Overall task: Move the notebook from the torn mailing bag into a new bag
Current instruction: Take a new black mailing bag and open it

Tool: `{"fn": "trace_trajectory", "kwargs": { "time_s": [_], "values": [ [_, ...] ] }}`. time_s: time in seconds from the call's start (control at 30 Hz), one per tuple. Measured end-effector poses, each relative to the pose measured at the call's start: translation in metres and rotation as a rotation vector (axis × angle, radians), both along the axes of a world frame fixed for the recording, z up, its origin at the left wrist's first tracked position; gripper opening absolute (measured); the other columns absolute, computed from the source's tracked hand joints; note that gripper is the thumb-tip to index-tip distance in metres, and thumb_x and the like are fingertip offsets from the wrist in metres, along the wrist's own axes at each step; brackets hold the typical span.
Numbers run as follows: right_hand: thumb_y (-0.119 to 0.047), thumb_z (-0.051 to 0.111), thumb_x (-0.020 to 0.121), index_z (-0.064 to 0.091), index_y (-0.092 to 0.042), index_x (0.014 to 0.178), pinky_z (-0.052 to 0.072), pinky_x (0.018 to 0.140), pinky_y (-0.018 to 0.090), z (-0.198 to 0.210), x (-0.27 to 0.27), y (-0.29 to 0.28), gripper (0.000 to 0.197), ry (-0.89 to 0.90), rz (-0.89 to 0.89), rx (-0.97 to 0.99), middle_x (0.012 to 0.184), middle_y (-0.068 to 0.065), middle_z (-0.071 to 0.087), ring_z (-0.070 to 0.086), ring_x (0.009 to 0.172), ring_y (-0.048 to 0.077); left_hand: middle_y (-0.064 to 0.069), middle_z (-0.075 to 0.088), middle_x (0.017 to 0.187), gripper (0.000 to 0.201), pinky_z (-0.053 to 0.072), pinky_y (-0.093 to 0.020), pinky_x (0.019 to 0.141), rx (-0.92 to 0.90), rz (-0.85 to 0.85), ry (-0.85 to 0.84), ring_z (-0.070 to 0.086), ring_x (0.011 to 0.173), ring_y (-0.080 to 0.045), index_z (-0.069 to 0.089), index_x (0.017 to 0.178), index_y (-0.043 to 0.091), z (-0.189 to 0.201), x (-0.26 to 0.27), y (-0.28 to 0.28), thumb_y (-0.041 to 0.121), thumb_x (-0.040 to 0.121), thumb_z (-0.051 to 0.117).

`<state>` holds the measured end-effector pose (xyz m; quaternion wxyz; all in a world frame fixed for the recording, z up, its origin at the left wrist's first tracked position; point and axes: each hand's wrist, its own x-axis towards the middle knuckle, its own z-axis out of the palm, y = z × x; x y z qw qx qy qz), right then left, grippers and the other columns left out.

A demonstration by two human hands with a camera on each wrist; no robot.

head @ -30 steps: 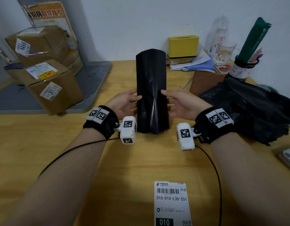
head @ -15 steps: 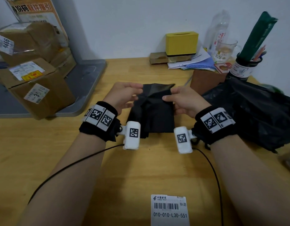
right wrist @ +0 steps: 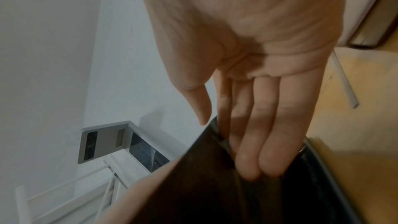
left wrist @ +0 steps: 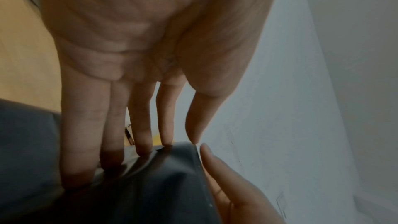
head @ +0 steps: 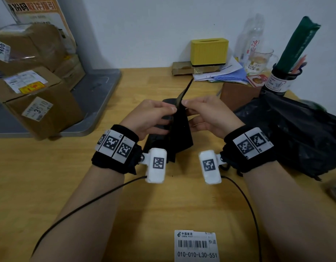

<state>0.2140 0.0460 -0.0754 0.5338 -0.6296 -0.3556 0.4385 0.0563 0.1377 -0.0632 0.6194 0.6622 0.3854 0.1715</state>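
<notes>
Overhead, pinching the black bag [head: 179, 133] by its top edge between left hand [head: 150, 118] and right hand [head: 210, 116]; crumpled black plastic [head: 295, 133] right of it, notebook nowhere seen. From the left wrist, only straight fingers [left wrist: 86, 142] and thumb on slick film: liable to slip. From the right wrist, fingers [right wrist: 258, 142] tucked behind the rim: liable to tear it.

A light yellow wooden table [head: 50, 186] is set against a plain pale grey-white wall [head: 144, 31], with a grey metal tray-like platform [head: 99, 95] seen at its left rear, and the scene is lit softly and evenly.
</notes>
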Motion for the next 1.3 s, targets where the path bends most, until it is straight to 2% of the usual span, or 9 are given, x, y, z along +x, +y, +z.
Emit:
{"fn": "trace_trajectory", "kwargs": {
  "time_s": [0.3,0.47,0.67,0.83,0.93,1.0,1.07,1.17,1.3],
  "values": [
    [-0.023,0.059,0.103,0.071,-0.004,0.119,0.061,0.066,0.036,-0.002,0.003,-0.002,0.027,0.056,0.040,0.001,0.115,0.021,0.074,0.074,0.077,0.029,-0.002,0.077,0.103,0.019,0.061,-0.043,0.082,-0.008,0.009,-0.035,0.074,0.094,-0.018,0.071,0.113,0.015,0.001,-0.001,0.000,0.020,0.097,0.062],
    [-0.018,0.059,0.103,0.072,-0.004,0.117,0.061,0.065,0.035,-0.004,0.004,-0.002,0.024,0.045,0.038,0.006,0.116,0.022,0.073,0.074,0.076,0.029,-0.002,0.076,0.104,0.019,0.061,-0.043,0.082,-0.015,0.009,-0.038,0.074,0.097,-0.021,0.072,0.112,0.015,0.001,-0.001,0.000,0.021,0.096,0.063],
    [-0.020,0.067,0.098,0.075,-0.007,0.109,0.063,0.066,0.037,-0.005,-0.001,0.001,0.019,-0.039,0.042,0.010,0.107,0.017,0.077,0.074,0.075,0.030,-0.007,0.075,0.108,0.035,0.061,-0.038,0.074,-0.005,-0.035,-0.041,0.075,0.091,-0.021,0.067,0.119,0.013,0.001,0.002,-0.005,0.032,0.091,0.070],
    [-0.020,0.069,0.096,0.076,-0.010,0.099,0.064,0.069,0.043,-0.007,-0.002,0.004,0.011,-0.092,0.001,-0.028,0.092,0.011,0.077,0.072,0.066,0.024,-0.010,0.073,0.105,0.027,0.059,-0.033,0.069,0.011,0.016,-0.010,0.072,0.093,-0.023,0.067,0.119,0.010,-0.004,0.006,-0.002,0.014,0.092,0.066],
    [-0.019,0.068,0.096,0.075,-0.008,0.098,0.060,0.061,0.037,-0.006,0.001,0.004,0.013,-0.074,-0.028,-0.045,0.089,0.009,0.075,0.071,0.065,0.025,-0.014,0.074,0.099,0.023,0.059,-0.033,0.076,0.047,0.077,-0.010,0.072,0.091,-0.026,0.069,0.113,0.008,-0.009,0.007,0.002,0.005,0.091,0.063],
    [-0.019,0.068,0.096,0.075,-0.006,0.102,0.058,0.057,0.032,-0.006,0.002,0.004,0.016,-0.076,-0.048,-0.055,0.091,0.009,0.075,0.070,0.068,0.026,-0.013,0.072,0.094,0.025,0.058,-0.030,0.065,0.063,0.109,-0.002,0.072,0.078,-0.022,0.064,0.115,0.013,-0.011,0.006,0.004,0.005,0.091,0.065],
    [-0.020,0.069,0.096,0.075,-0.007,0.098,0.057,0.056,0.031,-0.007,0.003,0.003,0.014,-0.077,-0.052,-0.053,0.090,0.008,0.075,0.069,0.069,0.025,-0.011,0.071,0.090,0.026,0.057,-0.030,0.057,0.085,0.106,-0.002,0.071,0.070,-0.021,0.062,0.108,0.020,-0.012,0.004,0.005,0.001,0.091,0.062],
    [-0.020,0.069,0.095,0.074,-0.008,0.094,0.057,0.056,0.031,-0.008,0.002,0.003,0.013,-0.090,-0.045,-0.044,0.087,0.006,0.074,0.069,0.062,0.020,-0.011,0.075,0.096,0.025,0.062,-0.035,0.075,0.140,0.042,0.023,0.073,0.087,-0.025,0.074,0.095,0.018,-0.012,0.003,0.004,-0.002,0.093,0.058],
    [-0.022,0.070,0.096,0.076,-0.010,0.097,0.063,0.065,0.041,-0.011,0.000,0.004,0.014,-0.126,-0.024,-0.045,0.089,0.007,0.077,0.074,0.068,0.025,-0.005,0.078,0.092,0.014,0.061,-0.043,0.084,0.147,0.022,0.094,0.075,0.086,-0.018,0.078,0.095,0.018,-0.010,0.004,-0.001,0.028,0.090,0.071]
  ]
}}
